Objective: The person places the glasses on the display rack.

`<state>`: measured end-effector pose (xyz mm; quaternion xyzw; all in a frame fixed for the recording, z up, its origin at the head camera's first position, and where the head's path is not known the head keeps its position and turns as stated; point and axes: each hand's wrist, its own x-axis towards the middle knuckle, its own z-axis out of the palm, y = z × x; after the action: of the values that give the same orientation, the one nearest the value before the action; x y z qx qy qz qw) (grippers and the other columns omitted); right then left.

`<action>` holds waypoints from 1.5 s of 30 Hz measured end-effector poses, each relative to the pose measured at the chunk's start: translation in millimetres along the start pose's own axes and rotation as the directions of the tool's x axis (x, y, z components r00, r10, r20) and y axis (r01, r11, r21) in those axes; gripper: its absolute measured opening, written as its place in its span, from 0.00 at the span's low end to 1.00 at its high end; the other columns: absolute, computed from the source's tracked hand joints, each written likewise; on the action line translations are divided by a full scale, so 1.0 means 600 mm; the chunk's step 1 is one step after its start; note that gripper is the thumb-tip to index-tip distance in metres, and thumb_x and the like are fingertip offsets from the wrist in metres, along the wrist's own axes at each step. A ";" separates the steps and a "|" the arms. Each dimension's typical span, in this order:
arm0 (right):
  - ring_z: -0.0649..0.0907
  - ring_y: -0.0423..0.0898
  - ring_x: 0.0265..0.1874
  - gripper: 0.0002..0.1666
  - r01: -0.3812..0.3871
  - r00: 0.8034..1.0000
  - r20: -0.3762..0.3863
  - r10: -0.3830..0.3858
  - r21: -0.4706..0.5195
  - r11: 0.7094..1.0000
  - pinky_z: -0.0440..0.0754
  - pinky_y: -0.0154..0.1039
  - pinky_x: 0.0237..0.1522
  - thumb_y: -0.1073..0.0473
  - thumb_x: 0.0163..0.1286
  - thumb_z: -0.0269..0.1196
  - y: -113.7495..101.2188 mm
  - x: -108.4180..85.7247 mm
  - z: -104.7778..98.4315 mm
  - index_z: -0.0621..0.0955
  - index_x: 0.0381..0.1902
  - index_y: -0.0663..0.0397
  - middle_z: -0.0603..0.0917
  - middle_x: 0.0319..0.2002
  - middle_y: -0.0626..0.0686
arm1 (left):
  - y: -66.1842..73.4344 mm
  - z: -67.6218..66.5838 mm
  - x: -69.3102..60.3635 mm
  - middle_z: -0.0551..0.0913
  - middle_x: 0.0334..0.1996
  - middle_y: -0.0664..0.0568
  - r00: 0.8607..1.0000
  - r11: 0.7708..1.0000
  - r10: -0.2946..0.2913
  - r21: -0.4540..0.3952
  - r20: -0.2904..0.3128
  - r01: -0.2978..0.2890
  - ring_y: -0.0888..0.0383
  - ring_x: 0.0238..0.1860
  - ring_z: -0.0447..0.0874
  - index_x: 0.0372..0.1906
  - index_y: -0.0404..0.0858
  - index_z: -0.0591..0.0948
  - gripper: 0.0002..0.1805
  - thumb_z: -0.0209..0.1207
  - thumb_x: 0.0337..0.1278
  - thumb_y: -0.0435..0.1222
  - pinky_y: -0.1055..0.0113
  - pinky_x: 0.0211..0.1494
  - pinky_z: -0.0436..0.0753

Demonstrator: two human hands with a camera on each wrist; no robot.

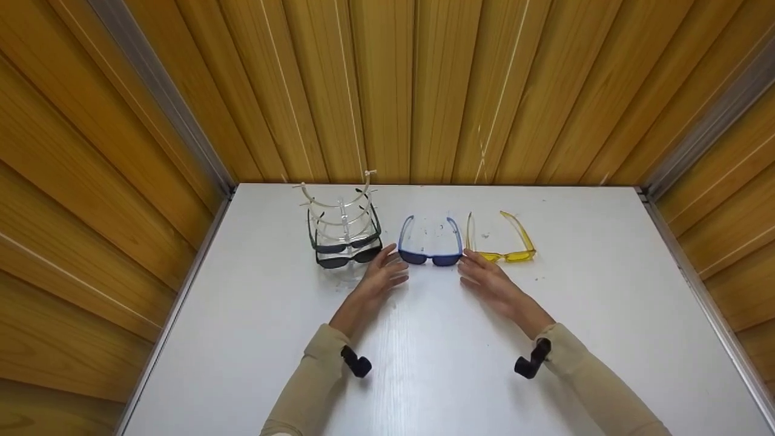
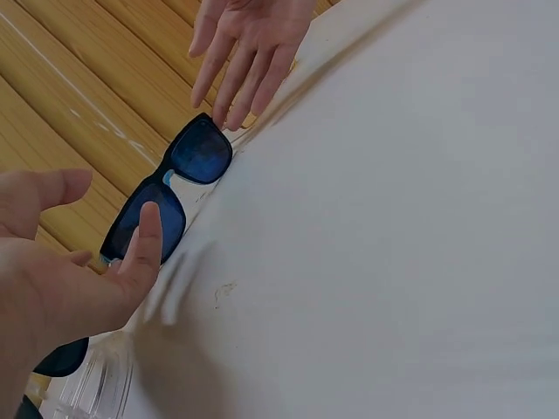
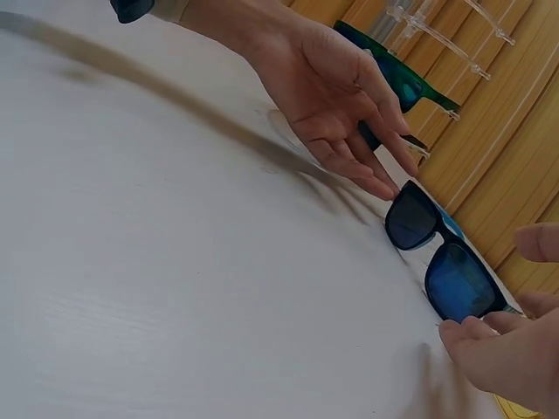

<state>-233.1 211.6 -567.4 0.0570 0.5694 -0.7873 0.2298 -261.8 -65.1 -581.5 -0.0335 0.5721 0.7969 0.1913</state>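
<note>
Blue-framed sunglasses (image 1: 430, 259) with dark lenses lie on the white table, temples pointing to the back. My left hand (image 1: 381, 275) is at their left corner, fingers extended and slightly spread. On the other side, my right hand (image 1: 491, 284) has its fingertips close to the right hinge, between the blue pair and yellow glasses (image 1: 519, 256). In the right wrist view the blue sunglasses (image 3: 460, 281) sit between both hands, and nothing is gripped. Whether the fingertips touch the frame is hard to tell.
Left of the hands stands a clear plastic display rack (image 1: 344, 221) with several tiers. Two dark pairs of sunglasses (image 1: 335, 262) hang on its lower tiers, close to my left fingers. Wood-patterned walls (image 1: 387, 91) enclose the table's back and sides.
</note>
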 end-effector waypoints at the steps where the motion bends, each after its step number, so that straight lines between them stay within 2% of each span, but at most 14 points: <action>1: 0.50 0.57 0.83 0.41 -0.001 1.000 -0.002 0.001 -0.001 1.000 0.52 0.51 0.84 0.64 0.82 0.50 0.000 -0.002 -0.002 0.45 0.83 0.57 0.44 0.83 0.61 | 0.000 -0.003 -0.001 0.68 0.72 0.35 1.000 1.000 0.000 0.003 -0.004 0.000 0.51 0.54 0.81 0.79 0.34 0.57 0.39 0.57 0.65 0.26 0.53 0.66 0.83; 4: 0.53 0.58 0.82 0.40 -0.012 1.000 -0.020 0.011 -0.015 1.000 0.54 0.51 0.83 0.64 0.82 0.50 0.000 -0.006 -0.009 0.47 0.83 0.57 0.49 0.83 0.62 | 0.002 -0.011 -0.003 0.80 0.55 0.41 1.000 1.000 -0.016 0.019 -0.018 0.016 0.57 0.44 0.84 0.77 0.32 0.60 0.37 0.57 0.65 0.26 0.58 0.60 0.85; 7: 0.58 0.58 0.80 0.38 -0.027 0.999 -0.041 0.026 -0.034 0.999 0.58 0.50 0.82 0.62 0.82 0.50 -0.001 -0.011 -0.015 0.49 0.83 0.56 0.59 0.80 0.62 | 0.003 -0.018 -0.005 0.83 0.38 0.50 0.999 0.998 -0.050 0.028 -0.014 0.051 0.59 0.36 0.86 0.75 0.30 0.63 0.33 0.56 0.67 0.27 0.63 0.50 0.86; 11: 0.66 0.56 0.77 0.37 -0.048 0.998 -0.049 0.046 -0.040 0.998 0.62 0.49 0.81 0.61 0.82 0.52 -0.002 -0.017 -0.022 0.52 0.82 0.56 0.77 0.69 0.57 | 0.005 -0.022 -0.008 0.84 0.30 0.54 0.996 0.995 -0.085 0.051 0.013 0.084 0.60 0.31 0.86 0.73 0.27 0.65 0.30 0.56 0.69 0.28 0.67 0.41 0.86; 15: 0.75 0.54 0.71 0.36 -0.043 0.999 -0.027 0.042 -0.031 0.999 0.68 0.49 0.77 0.63 0.81 0.51 -0.001 -0.024 -0.027 0.53 0.81 0.59 0.85 0.58 0.51 | 0.004 -0.022 -0.013 0.86 0.29 0.54 0.996 0.990 -0.093 0.111 0.014 0.091 0.60 0.30 0.85 0.71 0.27 0.68 0.28 0.57 0.68 0.28 0.69 0.39 0.87; 18: 0.81 0.51 0.64 0.36 -0.039 0.999 -0.014 0.039 -0.013 0.999 0.72 0.50 0.75 0.65 0.81 0.52 0.000 -0.027 -0.030 0.54 0.80 0.62 0.86 0.55 0.51 | 0.005 -0.023 -0.017 0.87 0.29 0.55 0.995 0.982 -0.100 0.160 0.003 0.098 0.60 0.31 0.86 0.70 0.28 0.70 0.29 0.58 0.66 0.29 0.68 0.38 0.87; 22: 0.85 0.50 0.58 0.37 -0.051 0.999 0.001 0.051 0.017 0.999 0.75 0.51 0.72 0.64 0.79 0.55 0.001 -0.032 -0.033 0.56 0.80 0.65 0.87 0.52 0.52 | 0.006 -0.025 -0.025 0.88 0.29 0.56 0.994 0.979 -0.108 0.177 0.006 0.105 0.59 0.32 0.88 0.70 0.27 0.71 0.30 0.60 0.64 0.29 0.66 0.41 0.87; 30: 0.87 0.52 0.56 0.35 -0.099 0.995 0.009 0.098 0.045 0.994 0.75 0.53 0.71 0.62 0.78 0.58 -0.003 -0.042 -0.033 0.61 0.78 0.64 0.89 0.51 0.55 | 0.014 -0.030 -0.035 0.90 0.30 0.53 0.988 0.973 -0.154 0.175 0.016 0.149 0.57 0.33 0.91 0.71 0.33 0.72 0.31 0.63 0.63 0.29 0.62 0.47 0.91; 34: 0.86 0.54 0.58 0.36 -0.133 0.991 0.027 0.132 0.036 0.990 0.75 0.54 0.71 0.59 0.78 0.60 -0.005 -0.051 -0.030 0.62 0.77 0.63 0.89 0.52 0.55 | 0.018 -0.034 -0.048 0.91 0.33 0.51 0.987 0.970 -0.158 0.193 0.031 0.150 0.51 0.41 0.92 0.72 0.36 0.73 0.32 0.65 0.62 0.31 0.59 0.51 0.91; 38: 0.86 0.54 0.59 0.39 -0.160 0.985 0.062 0.160 -0.008 0.987 0.75 0.54 0.71 0.57 0.78 0.60 -0.006 -0.060 -0.030 0.59 0.79 0.64 0.88 0.53 0.54 | 0.019 -0.040 -0.063 0.91 0.36 0.51 0.985 0.969 -0.160 0.202 0.069 0.143 0.48 0.48 0.91 0.73 0.37 0.72 0.33 0.65 0.63 0.32 0.57 0.54 0.90; 45: 0.87 0.50 0.54 0.38 -0.194 0.976 0.099 0.196 -0.028 0.981 0.78 0.54 0.69 0.57 0.79 0.59 -0.002 -0.079 -0.024 0.58 0.78 0.66 0.89 0.51 0.52 | 0.017 -0.044 -0.089 0.91 0.39 0.53 0.979 0.966 -0.182 0.201 0.087 0.162 0.55 0.45 0.91 0.73 0.38 0.72 0.34 0.67 0.62 0.33 0.56 0.57 0.89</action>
<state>-193.7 239.3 -554.8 0.0704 0.5557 -0.7577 0.3349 -220.6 -106.8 -566.9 -0.0226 0.6306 0.7188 0.2918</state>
